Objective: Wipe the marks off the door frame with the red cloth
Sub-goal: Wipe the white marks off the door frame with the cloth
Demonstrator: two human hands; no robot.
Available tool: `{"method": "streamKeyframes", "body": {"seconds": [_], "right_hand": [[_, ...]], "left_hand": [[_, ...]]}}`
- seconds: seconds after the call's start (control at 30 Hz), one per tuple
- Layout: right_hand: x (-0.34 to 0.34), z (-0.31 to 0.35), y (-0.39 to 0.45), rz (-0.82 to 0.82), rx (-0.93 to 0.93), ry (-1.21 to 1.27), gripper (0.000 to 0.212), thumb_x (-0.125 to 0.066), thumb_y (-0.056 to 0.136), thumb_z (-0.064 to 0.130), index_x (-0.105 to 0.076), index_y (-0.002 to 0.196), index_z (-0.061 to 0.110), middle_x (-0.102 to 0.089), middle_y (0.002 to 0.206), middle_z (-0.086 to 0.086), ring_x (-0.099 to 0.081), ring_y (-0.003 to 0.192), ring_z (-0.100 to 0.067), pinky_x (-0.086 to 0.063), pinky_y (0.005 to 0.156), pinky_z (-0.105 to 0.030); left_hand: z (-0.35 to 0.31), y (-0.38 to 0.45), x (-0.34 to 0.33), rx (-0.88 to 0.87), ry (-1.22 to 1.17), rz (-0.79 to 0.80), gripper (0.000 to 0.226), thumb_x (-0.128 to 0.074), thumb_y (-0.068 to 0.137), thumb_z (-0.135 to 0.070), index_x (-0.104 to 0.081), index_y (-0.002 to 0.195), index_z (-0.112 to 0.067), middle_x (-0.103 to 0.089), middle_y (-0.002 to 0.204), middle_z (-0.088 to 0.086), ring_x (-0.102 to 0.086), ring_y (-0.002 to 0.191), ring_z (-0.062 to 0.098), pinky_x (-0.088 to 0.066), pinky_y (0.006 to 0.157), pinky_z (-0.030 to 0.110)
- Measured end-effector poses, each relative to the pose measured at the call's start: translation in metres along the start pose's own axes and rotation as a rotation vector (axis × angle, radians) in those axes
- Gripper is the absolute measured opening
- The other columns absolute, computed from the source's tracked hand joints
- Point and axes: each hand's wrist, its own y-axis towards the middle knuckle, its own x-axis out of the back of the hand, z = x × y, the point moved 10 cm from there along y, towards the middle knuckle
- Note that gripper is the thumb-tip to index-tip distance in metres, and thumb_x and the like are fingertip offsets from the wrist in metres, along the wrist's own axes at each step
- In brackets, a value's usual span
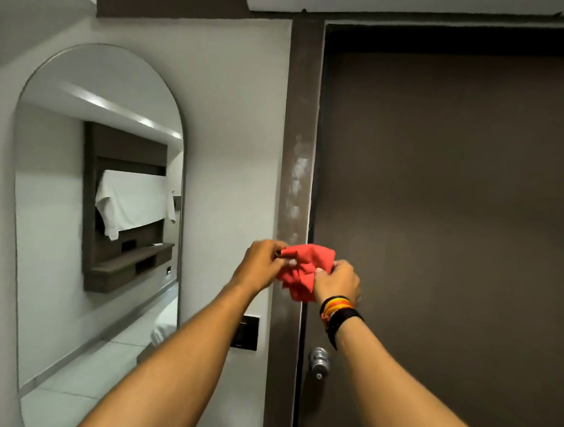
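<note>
**Red cloth readied in both hands below the marked door frame**

The red cloth (303,270) sits just below frame centre, bunched and creased, held up in front of the door frame (303,82). The left hand (264,261) pinches its upper edge at 9 o'clock of the cloth, fingers closed on the fabric; the right hand (339,281) clamps its side at 3 o'clock, with folds hanging loose toward 6 o'clock. Whether the cloth touches the frame cannot be told from this view.

The cloth appears thin, light and soft; it folds freely and offers no stiffness of its own. It is judged best gathered into a flat pad under the fingers of one hand, so that pressure reaches the surface rather than loose corners trailing.

The whitish marks (297,181) run in a vertical band on the brown frame at 12 o'clock of the cloth, still visible and apparently unwiped. The likely step in hand is arranging the cloth before the first stroke.

Outward from the frame: the dark door (456,207) lies at 3 o'clock, its knob (319,361) at 5 o'clock of the cloth. A wall switch (245,331) lies at 7 o'clock, and an arched mirror (58,232) at 9 o'clock. Bands (341,309) circle the right wrist.
</note>
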Motion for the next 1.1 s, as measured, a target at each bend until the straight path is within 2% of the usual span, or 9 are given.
{"method": "streamKeyframes", "body": {"seconds": [0.27, 0.43, 0.6, 0.77, 0.87, 0.93, 0.97, 1.03, 1.1], "right_hand": [[-0.078, -0.094, -0.014, 0.098, -0.122, -0.215, 0.027, -0.062, 0.091, 0.031, -0.063, 0.112, 0.014, -0.07, 0.118, -0.014, -0.066, 0.111, -0.037, -0.053, 0.088, -0.038], [-0.108, -0.142, -0.02, 0.16, -0.158, -0.306, 0.031, -0.066, 0.09, 0.033, -0.065, 0.114, 0.014, -0.068, 0.121, -0.011, -0.065, 0.114, -0.033, -0.053, 0.091, -0.037], [-0.125, -0.156, -0.027, 0.088, -0.17, -0.312, 0.028, -0.069, 0.086, 0.034, -0.056, 0.106, 0.019, -0.067, 0.113, -0.006, -0.068, 0.103, -0.031, -0.053, 0.082, -0.036], [-0.119, -0.127, -0.047, -0.117, 0.057, -0.314, 0.033, -0.067, 0.085, 0.016, -0.039, 0.098, 0.026, -0.054, 0.105, 0.0, -0.069, 0.089, -0.03, -0.057, 0.07, -0.045], [-0.145, -0.114, -0.068, -0.034, 0.33, -0.421, 0.056, -0.076, 0.075, 0.014, -0.044, 0.12, 0.025, -0.053, 0.13, -0.004, -0.068, 0.095, -0.026, -0.062, 0.063, -0.038], [-0.167, -0.127, -0.068, 0.091, 0.344, -0.534, 0.09, -0.09, 0.059, 0.021, -0.045, 0.136, 0.02, -0.052, 0.146, -0.019, -0.068, 0.093, -0.029, -0.064, 0.058, -0.037], [-0.174, -0.134, -0.066, 0.106, 0.341, -0.577, 0.093, -0.089, 0.058, 0.02, -0.045, 0.14, 0.017, -0.051, 0.148, -0.025, -0.069, 0.09, -0.031, -0.064, 0.059, -0.039], [-0.179, -0.138, -0.065, 0.081, 0.413, -0.672, 0.072, -0.067, 0.074, 0.016, -0.045, 0.142, 0.015, -0.044, 0.153, -0.027, -0.069, 0.088, -0.037, -0.063, 0.071, -0.046], [-0.185, -0.144, -0.067, 0.052, 0.478, -0.771, 0.065, -0.057, 0.078, 0.029, -0.044, 0.14, 0.013, -0.036, 0.158, -0.023, -0.069, 0.092, -0.043, -0.059, 0.087, -0.054]], "left_hand": [[0.111, -0.021, -0.054, 0.152, 0.238, 0.185, 0.016, -0.068, 0.092, -0.018, -0.081, 0.1, -0.024, -0.081, 0.095, 0.005, -0.075, 0.091, 0.026, -0.061, 0.081, 0.038], [0.151, -0.039, -0.085, 0.144, 0.482, 0.187, 0.02, -0.069, 0.093, -0.038, -0.078, 0.106, -0.026, -0.08, 0.103, 0.002, -0.075, 0.097, 0.027, -0.059, 0.081, 0.035], [0.173, -0.046, -0.093, 0.111, 0.623, 0.123, 0.022, -0.056, 0.097, -0.034, -0.074, 0.105, -0.023, -0.078, 0.104, 0.003, -0.074, 0.098, 0.027, -0.06, 0.084, 0.037], [0.166, -0.046, -0.097, 0.038, 0.674, 0.107, 0.019, -0.055, 0.097, -0.031, -0.07, 0.101, -0.021, -0.077, 0.106, 0.004, -0.072, 0.099, 0.028, -0.056, 0.083, 0.038], [0.165, -0.048, -0.099, -0.049, 0.692, 0.112, 0.024, -0.05, 0.096, -0.033, -0.071, 0.098, -0.021, -0.075, 0.103, 0.001, -0.066, 0.101, 0.024, -0.052, 0.088, 0.034], [0.161, -0.045, -0.088, -0.165, 0.658, 0.08, 0.03, -0.05, 0.096, -0.044, -0.072, 0.1, -0.024, -0.07, 0.102, -0.004, -0.061, 0.102, 0.018, -0.049, 0.087, 0.029], [0.157, -0.044, -0.082, -0.259, 0.646, 0.057, 0.034, -0.052, 0.095, -0.05, -0.073, 0.102, -0.025, -0.068, 0.103, -0.005, -0.06, 0.1, 0.017, -0.048, 0.085, 0.028], [0.146, -0.036, -0.058, -0.425, 0.654, -0.098, 0.036, -0.052, 0.098, -0.049, -0.071, 0.113, -0.023, -0.065, 0.113, -0.001, -0.064, 0.104, 0.021, -0.049, 0.089, 0.031], [0.137, -0.015, -0.019, -0.414, 0.65, -0.356, 0.042, -0.044, 0.102, -0.038, -0.059, 0.137, -0.018, -0.057, 0.14, 0.007, -0.056, 0.127, 0.029, -0.041, 0.106, 0.038]]}}
